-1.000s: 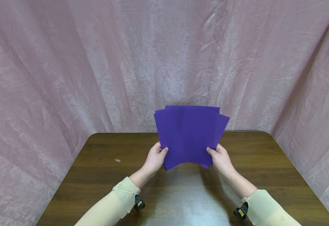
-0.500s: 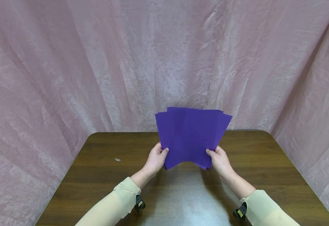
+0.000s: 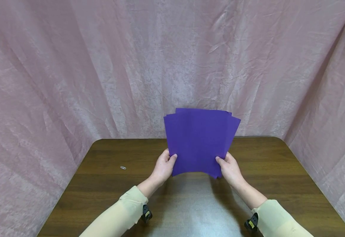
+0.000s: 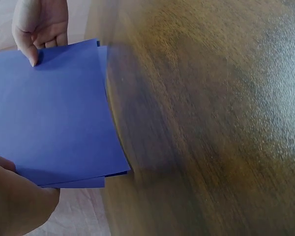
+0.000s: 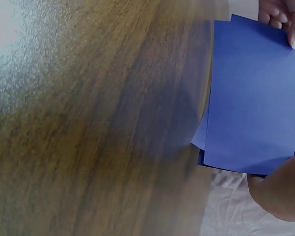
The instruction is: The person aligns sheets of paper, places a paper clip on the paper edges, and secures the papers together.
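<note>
Several overlapping purple sheets (image 3: 199, 141), fanned so their corners stick out unevenly, are held up over the table between both hands. My left hand (image 3: 163, 166) pinches their left edge, thumb on the near face and fingers behind. On the opposite edge my right hand (image 3: 230, 168) grips them the same way. The lower edge bows upward in the middle. In the left wrist view the sheets (image 4: 54, 113) look blue, with offset edges at the corners; the right wrist view also shows staggered corners on the sheets (image 5: 255, 98).
A small paper clip (image 3: 123, 168) lies on the brown wooden table (image 3: 101, 191), left of my left hand. Pink curtains (image 3: 130, 65) hang behind the table and at its sides.
The sheets' top edge dipped slightly, then rose again, and their fanned layers shifted a little against each other. Both hands keep their grip in nearly the same place.
</note>
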`<state>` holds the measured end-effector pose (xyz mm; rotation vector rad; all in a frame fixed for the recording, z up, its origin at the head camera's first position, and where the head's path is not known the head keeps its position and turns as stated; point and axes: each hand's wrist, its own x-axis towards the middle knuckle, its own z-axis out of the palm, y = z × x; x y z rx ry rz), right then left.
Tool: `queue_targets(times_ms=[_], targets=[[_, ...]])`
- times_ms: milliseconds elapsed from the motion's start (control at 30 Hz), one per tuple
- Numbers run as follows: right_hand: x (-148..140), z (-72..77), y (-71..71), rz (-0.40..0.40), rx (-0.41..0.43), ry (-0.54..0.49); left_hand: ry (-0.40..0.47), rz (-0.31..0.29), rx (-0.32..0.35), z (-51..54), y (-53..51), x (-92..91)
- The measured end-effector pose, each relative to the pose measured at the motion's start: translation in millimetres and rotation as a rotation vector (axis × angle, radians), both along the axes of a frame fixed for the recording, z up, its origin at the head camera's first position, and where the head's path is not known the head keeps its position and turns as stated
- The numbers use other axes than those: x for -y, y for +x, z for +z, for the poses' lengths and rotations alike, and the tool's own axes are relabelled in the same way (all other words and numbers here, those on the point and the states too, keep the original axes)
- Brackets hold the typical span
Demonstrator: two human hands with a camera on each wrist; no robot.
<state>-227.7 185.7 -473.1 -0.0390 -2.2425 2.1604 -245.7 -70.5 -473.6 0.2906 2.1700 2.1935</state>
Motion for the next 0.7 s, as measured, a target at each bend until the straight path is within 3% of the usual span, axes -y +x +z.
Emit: queue_targets(times_ms=[200, 500, 700], targets=[[-1.3, 6.4, -2.1, -0.006, -0.064, 0.023, -0.025, 0.027, -0.037, 0.6, -0.7, 1.8], [-4.0, 22.6, -2.8, -0.036, -0.162, -0.003, -0.039, 0.018, -0.034, 3.2, 0.1, 3.8], [-3.9, 22.1, -2.9, -0.032, -0.148, -0.013, -0.032, 0.031, -0.055, 18.4, -3.8, 3.7]])
